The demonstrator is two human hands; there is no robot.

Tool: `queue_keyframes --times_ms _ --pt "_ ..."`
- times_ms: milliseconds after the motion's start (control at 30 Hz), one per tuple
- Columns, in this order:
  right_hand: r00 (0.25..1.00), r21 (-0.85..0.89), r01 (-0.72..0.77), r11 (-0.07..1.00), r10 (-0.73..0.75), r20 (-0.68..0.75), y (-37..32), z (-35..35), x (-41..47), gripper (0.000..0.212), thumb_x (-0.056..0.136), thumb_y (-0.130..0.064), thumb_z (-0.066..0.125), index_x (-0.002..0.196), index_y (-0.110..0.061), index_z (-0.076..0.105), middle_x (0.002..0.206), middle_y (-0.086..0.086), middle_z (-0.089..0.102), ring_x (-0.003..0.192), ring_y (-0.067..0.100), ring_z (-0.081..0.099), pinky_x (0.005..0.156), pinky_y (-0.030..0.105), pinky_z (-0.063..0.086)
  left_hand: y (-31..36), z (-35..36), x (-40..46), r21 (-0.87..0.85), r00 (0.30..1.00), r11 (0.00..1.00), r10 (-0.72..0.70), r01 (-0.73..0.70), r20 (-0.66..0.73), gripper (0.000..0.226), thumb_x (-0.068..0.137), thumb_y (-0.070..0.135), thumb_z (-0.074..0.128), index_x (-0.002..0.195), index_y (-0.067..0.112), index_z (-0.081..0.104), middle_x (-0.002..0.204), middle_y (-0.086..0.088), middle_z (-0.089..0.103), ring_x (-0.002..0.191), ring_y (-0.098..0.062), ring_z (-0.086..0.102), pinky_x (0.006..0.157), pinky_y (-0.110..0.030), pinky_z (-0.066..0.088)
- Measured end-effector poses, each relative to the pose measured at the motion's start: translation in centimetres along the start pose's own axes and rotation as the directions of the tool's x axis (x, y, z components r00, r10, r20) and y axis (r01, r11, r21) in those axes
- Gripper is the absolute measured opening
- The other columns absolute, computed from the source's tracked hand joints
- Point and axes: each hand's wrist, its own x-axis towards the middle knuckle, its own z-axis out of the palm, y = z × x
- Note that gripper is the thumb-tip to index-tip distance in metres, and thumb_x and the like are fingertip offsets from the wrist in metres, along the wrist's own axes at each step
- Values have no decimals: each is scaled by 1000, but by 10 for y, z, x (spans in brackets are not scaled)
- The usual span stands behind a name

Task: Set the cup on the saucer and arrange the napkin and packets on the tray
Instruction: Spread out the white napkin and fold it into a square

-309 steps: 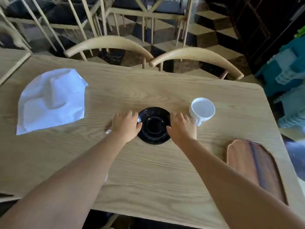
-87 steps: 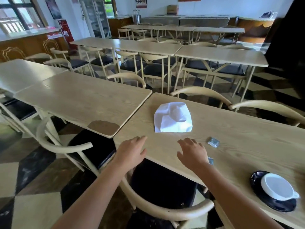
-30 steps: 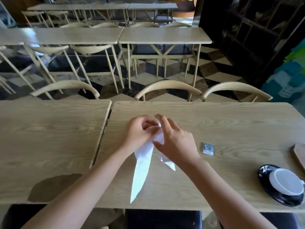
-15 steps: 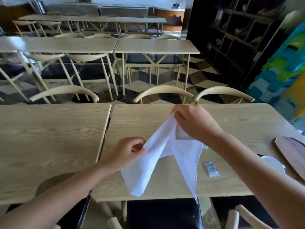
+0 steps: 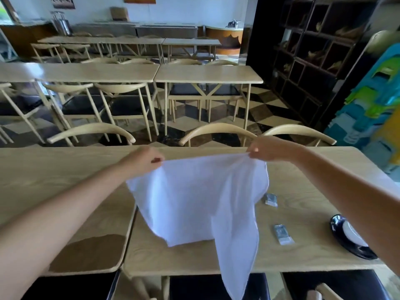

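You pinch the white napkin [image 5: 199,198] by its top corners, left hand [image 5: 144,158] and right hand [image 5: 268,149], spread above the table [image 5: 303,254]; two packets [image 5: 281,232] lie right; your right forearm half hides cup [image 5: 352,233] and saucer [image 5: 346,243].

Looking like a café or canteen dining room: rows of matching light wooden tables [image 5: 207,74] and curved-back chairs [image 5: 91,132] filling a checkered floor [image 5: 255,109], a serving counter [image 5: 166,29] running along the back wall.
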Motion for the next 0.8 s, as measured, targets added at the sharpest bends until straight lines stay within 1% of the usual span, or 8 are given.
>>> queue_keyframes --times_ms 67,133,200,300,367,533,700,800 --pt "962 26 -127 992 130 -238 6 -12 20 29 92 -10 40 81 2 64 88 20 62 86 33 60 62 31 41 0 -30 33 76 988 996 -23 35 -151 19 85 1 52 71 4 65 68 -5 59 69 -21 57 64 -33 46" --pt "839 174 -205 963 265 -475 13 -28 30 26 87 -8 40 70 0 58 73 19 56 69 33 55 50 28 35 5 -59 53 127 921 990 -14 68 -390 20 86 1 49 72 3 62 73 -11 56 72 -30 57 55 -32 38" --pt "659 191 -186 964 267 -703 16 -39 34 22 85 -8 41 78 0 60 72 20 60 67 38 55 52 33 40 12 -83 61 198 789 979 78 56 -609 16 85 3 46 79 1 61 81 -21 57 75 -36 55 58 -35 36" --pt "394 132 -47 990 139 -908 21 -38 27 26 86 -10 42 96 -6 66 77 19 67 72 39 59 59 38 48 14 -97 57 292 582 956 224 24 -781 14 86 7 47 87 1 61 85 -23 59 81 -38 53 69 -41 40" --pt "317 67 36 997 52 -947 27 -24 22 27 86 -8 45 103 -7 67 79 16 71 75 35 63 65 38 49 8 -86 46 306 522 952 252 18 -815 13 86 5 49 86 1 62 85 -21 61 81 -36 55 72 -40 40" --pt "384 -80 109 991 -116 -916 40 59 14 24 78 4 59 99 -2 70 85 15 74 77 32 68 72 39 51 -14 4 7 313 617 947 290 -74 -732 16 89 4 50 81 2 64 81 -17 64 74 -34 59 70 -42 46" --pt "595 -30 161 987 -121 -795 40 181 1 20 78 -2 61 92 -9 73 90 6 74 81 25 70 77 34 50 -38 127 -46 229 826 971 187 -72 -531 17 85 11 51 77 8 67 81 -9 68 73 -31 63 74 -35 41" --pt "741 33 125 992 -71 -668 34 254 -7 27 66 5 74 89 -10 74 94 3 75 88 24 71 79 38 54 -45 190 -74 158 917 985 131 -76 -377 24 82 16 46 73 9 67 78 -5 68 69 -27 64 73 -30 41"
